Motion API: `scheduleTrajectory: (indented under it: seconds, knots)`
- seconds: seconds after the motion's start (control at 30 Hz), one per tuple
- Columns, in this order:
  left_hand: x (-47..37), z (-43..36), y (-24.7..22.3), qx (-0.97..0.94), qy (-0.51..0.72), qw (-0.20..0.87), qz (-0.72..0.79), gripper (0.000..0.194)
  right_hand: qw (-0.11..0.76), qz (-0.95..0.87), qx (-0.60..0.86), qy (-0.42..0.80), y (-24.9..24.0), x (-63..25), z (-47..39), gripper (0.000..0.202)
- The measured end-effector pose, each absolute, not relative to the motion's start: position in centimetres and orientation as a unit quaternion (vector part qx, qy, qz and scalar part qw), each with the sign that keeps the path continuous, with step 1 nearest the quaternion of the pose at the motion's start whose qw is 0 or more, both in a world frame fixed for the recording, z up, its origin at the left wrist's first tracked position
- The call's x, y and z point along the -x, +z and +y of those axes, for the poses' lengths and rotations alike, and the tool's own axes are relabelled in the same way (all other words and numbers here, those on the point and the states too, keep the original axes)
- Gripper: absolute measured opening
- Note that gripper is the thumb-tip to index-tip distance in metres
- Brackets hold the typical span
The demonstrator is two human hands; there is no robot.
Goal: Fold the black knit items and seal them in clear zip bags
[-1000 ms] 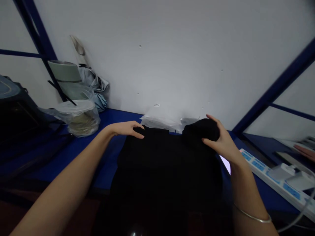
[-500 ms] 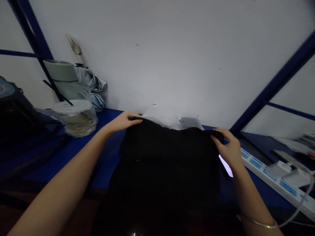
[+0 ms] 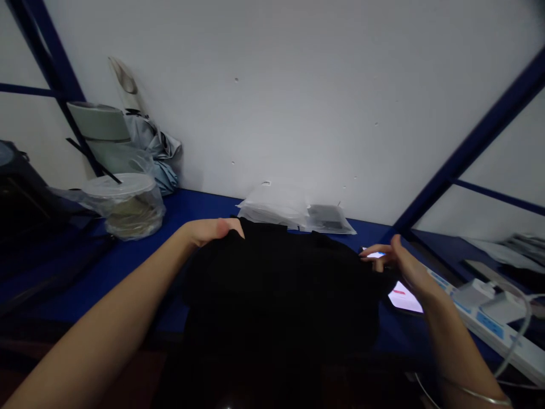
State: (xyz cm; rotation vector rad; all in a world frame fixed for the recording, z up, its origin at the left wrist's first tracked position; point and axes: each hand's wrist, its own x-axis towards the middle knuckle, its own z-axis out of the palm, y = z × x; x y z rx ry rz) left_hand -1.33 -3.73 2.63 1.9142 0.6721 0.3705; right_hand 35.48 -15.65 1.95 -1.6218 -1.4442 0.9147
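Observation:
A dark black cloth [image 3: 281, 284], perhaps a garment, spreads over the front of the blue table toward me; its folds are hard to make out. At its upper left corner, my left hand [image 3: 213, 230] grips the cloth, with some fingertips hidden by it. My right hand [image 3: 395, 261] is at the cloth's right edge, thumb raised and fingers apart, the lower fingers partly behind the fabric. Under and beside that hand lies a phone [image 3: 404, 298] with a lit screen.
Flat clear plastic packets [image 3: 276, 204] lie against the grey wall. At left are a bagged tub [image 3: 131, 207], a pale green cylinder [image 3: 102, 128] and a folded umbrella [image 3: 159, 145]. A white power strip [image 3: 506, 335] with plugged-in chargers runs along the right. The blue tabletop [image 3: 183, 204] shows behind the cloth.
The cloth's upper edge has come down toward me, uncovering more of the plastic packets. My right hand has loosened, its thumb lifting and fingers spreading. More of the phone screen shows.

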Motion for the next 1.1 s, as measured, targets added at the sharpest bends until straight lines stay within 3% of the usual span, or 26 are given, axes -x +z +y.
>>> scheduleTrajectory:
  seconds: [0.17, 0.23, 0.37, 0.5, 0.57, 0.67, 0.73, 0.9, 1.0, 1.1]
  knots:
    - [0.7, -4.0, 2.2, -0.776, 0.063, 0.597, 0.191, 0.071, 0.117, -0.663, 0.68, 0.29, 3.7, -33.8, -16.0, 0.047]
    - [0.7, -4.2, 2.3, -0.769, 0.044, 0.614, 0.171, 0.074, 0.057, -0.698, 0.657, 0.279, 4.2, -33.4, -16.0, 0.041]
    - [0.1, -4.3, 2.9, -0.776, -0.005, 0.597, 0.204, 0.092, 0.062, -0.687, 0.709, 0.148, 4.1, -32.8, -15.5, 0.039]
    - [-0.1, -3.5, 2.8, -0.869, 0.121, 0.336, 0.343, 0.052, 0.048, -0.664, 0.746, -0.022, 3.1, -31.7, -14.6, 0.046]
    - [0.3, -3.1, 2.5, -0.884, 0.076, 0.232, 0.397, 0.048, 0.005, -0.673, 0.738, -0.054, 2.5, -31.1, -14.3, 0.034]
    - [0.9, -2.8, 2.1, -0.892, -0.002, 0.205, 0.403, 0.048, -0.033, -0.665, 0.742, -0.078, 1.9, -30.4, -14.2, 0.021]
    - [1.1, -2.7, 2.1, -0.901, 0.002, 0.196, 0.387, 0.033, -0.023, -0.635, 0.765, -0.104, 1.7, -30.1, -14.3, 0.022]
    - [0.3, -2.8, 2.4, -0.888, 0.146, 0.085, 0.428, 0.007, 0.005, -0.573, 0.807, -0.145, 2.1, -30.0, -14.6, 0.027]
    - [-0.5, -3.2, 2.4, -0.852, 0.283, -0.02, 0.44, 0.009, 0.012, -0.559, 0.816, -0.145, 2.3, -30.3, -14.7, 0.029]
    - [-1.3, -3.4, 1.9, -0.821, 0.332, -0.098, 0.454, 0.015, 0.006, -0.562, 0.816, -0.132, 2.6, -30.2, -14.8, 0.026]
